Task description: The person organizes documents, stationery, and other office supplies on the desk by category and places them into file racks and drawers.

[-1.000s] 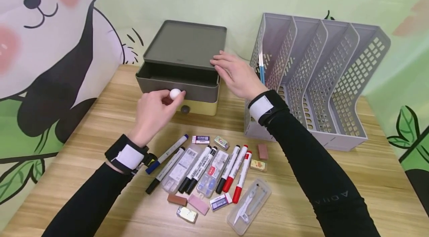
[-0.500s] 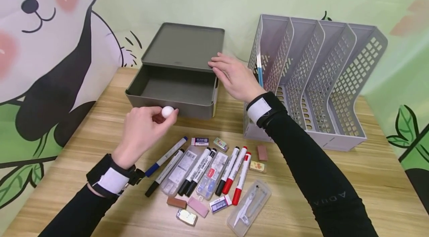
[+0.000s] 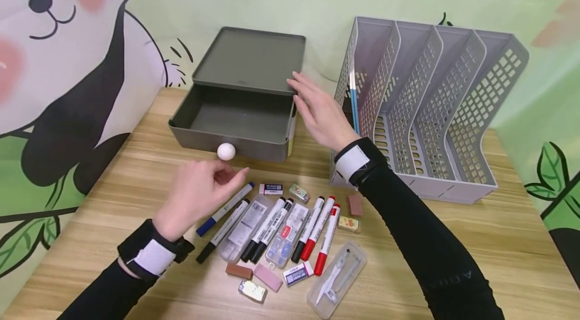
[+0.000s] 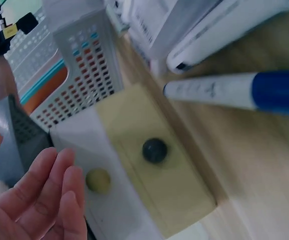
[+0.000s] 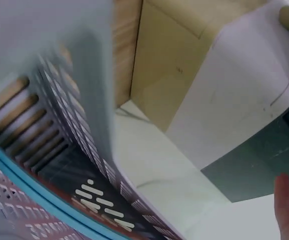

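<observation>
A small storage box with a dark grey lid stands at the back. Its top drawer is pulled out, with bare floor inside and a white round knob on its front. My left hand is just in front of the knob, apart from it, fingers loosely bent around nothing. My right hand rests its fingertips against the lid's right front corner, fingers extended. The left wrist view shows a white drawer with a yellow knob and a yellow drawer with a dark knob lower down.
A grey slotted file rack stands at the right, books in its leftmost slot. In front lie several markers, clear plastic cases, several erasers and a compass case. A panda-printed cloth hangs behind.
My left hand has pulled the top drawer out by its white knob, then let go and drawn back slightly. My right hand has stayed at the lid's corner.
</observation>
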`<state>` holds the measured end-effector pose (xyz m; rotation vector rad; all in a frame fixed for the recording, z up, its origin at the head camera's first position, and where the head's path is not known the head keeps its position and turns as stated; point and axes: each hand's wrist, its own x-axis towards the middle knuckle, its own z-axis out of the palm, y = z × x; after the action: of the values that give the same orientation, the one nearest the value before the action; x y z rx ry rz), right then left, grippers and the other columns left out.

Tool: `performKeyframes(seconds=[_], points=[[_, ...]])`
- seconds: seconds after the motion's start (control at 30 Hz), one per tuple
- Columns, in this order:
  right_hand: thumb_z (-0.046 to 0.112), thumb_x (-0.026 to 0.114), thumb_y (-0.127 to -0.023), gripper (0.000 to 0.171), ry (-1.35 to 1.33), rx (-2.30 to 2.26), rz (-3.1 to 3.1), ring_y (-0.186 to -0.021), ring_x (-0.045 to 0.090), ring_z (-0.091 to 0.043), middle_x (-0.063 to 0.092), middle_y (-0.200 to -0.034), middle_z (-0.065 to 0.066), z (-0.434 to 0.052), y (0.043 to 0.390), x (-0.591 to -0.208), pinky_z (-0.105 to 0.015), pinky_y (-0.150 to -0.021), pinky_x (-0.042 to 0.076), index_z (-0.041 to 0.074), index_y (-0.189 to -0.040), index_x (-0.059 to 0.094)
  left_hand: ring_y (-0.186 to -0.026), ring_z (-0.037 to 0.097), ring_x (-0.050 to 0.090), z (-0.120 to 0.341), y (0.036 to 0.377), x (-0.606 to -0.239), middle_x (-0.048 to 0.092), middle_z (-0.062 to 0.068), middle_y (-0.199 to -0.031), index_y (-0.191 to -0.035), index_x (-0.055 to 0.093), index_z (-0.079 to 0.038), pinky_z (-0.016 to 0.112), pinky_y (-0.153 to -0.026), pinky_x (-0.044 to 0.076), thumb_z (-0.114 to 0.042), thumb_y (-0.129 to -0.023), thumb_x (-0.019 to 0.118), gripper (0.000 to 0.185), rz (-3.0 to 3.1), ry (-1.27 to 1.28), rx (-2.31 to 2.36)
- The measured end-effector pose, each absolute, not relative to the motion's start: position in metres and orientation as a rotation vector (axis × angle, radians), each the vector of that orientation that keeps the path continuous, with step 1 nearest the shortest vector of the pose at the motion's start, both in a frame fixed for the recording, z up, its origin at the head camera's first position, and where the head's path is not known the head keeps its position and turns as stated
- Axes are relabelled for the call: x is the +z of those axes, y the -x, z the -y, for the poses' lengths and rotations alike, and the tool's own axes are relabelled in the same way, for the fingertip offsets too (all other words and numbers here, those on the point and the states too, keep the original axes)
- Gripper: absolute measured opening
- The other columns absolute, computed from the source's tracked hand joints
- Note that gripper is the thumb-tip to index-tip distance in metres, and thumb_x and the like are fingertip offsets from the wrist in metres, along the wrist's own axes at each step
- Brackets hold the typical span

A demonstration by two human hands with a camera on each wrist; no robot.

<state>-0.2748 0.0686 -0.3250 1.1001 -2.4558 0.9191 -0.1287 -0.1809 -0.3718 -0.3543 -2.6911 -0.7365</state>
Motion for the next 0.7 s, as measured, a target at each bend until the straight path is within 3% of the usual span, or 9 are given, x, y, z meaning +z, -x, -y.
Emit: performKeyframes(seconds=[0.23,0.4,0.57,0.7], points=[[0.016,0.045,-0.103,0.036,-0.939,0.939,2.401,-0.131,0.045,-0.026,0.051,-0.140,-0.013,-0.090,0.249,-0.342,-0.038,-0.110,0.032,0.004,-0.136,0.054,-0.070,0.016,0.065,0.165,0.122,-0.388,0.070,0.004,-0.084,-0.096,0.073,-0.005,0.033,-0.062,0.052,-0.027,-0.089,0.067,0.024,2.808,0.571,-0.754],[0.010,0.049,-0.099,0.032,-0.970,0.911,2.388,-0.121,0.052,-0.028,0.058,-0.128,-0.014,-0.112,0.227,-0.358,-0.040,-0.102,0.041,0.001,-0.128,0.059,-0.088,0.024,0.067,0.145,0.117,-0.400,0.069,0.010,-0.104,-0.111,0.069,-0.003,0.040,-0.076,0.055,-0.020,-0.087,0.070,0.029,2.829,0.827,-0.697],[0.005,0.054,-0.095,0.028,-1.046,0.849,2.461,-0.112,0.057,-0.027,0.060,-0.121,-0.014,-0.136,0.202,-0.372,-0.042,-0.094,0.047,0.000,-0.122,0.062,-0.101,0.024,0.063,0.123,0.111,-0.406,0.066,0.008,-0.112,-0.113,0.069,-0.008,0.041,-0.086,0.052,-0.023,-0.089,0.069,0.028,2.832,1.014,-0.594],[0.005,0.059,-0.093,0.028,-1.139,0.784,2.539,-0.109,0.059,-0.025,0.060,-0.120,-0.012,-0.154,0.185,-0.381,-0.041,-0.091,0.049,0.003,-0.120,0.063,-0.099,0.020,0.062,0.107,0.109,-0.405,0.064,0.003,-0.108,-0.111,0.069,-0.011,0.038,-0.085,0.052,-0.024,-0.089,0.068,0.025,2.801,1.134,-0.534]])
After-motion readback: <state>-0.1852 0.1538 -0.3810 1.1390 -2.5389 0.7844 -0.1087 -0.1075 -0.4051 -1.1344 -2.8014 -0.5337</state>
